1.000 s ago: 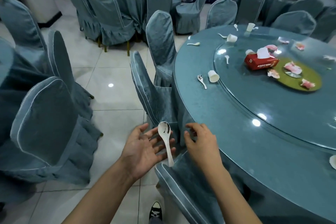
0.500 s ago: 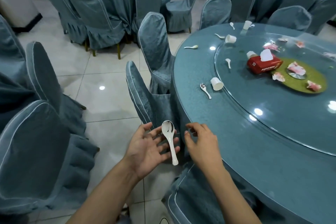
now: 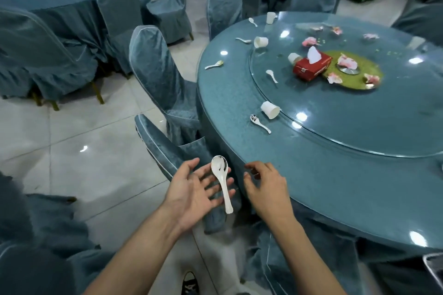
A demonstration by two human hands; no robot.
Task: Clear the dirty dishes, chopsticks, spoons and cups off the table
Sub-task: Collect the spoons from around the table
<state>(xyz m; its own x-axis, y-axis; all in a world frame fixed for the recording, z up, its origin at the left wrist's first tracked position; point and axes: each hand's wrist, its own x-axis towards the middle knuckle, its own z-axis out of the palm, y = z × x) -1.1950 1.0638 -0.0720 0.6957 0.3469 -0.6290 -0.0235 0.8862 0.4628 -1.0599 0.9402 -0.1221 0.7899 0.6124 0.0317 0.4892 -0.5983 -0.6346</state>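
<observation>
Blue-covered chairs [image 3: 155, 67] are drawn up round a large round table [image 3: 311, 175]. Just off the table's near edge, a white spoon [image 3: 221, 179] is carried across the flat, upturned fingers of the left hand [image 3: 191, 195], which are not closed round it. The right hand [image 3: 266, 187] is held at the table's edge, loosely bent and empty. On the table, a second spoon [image 3: 260, 123] lies beside a tipped cup [image 3: 270, 109]. The carried spoon is judged glazed ceramic: light, stiff, slick and breakable, best pinched mid-handle.

One head-worn camera (wide-angle) looks forward and down, close over the table [image 3: 311, 187].
</observation>
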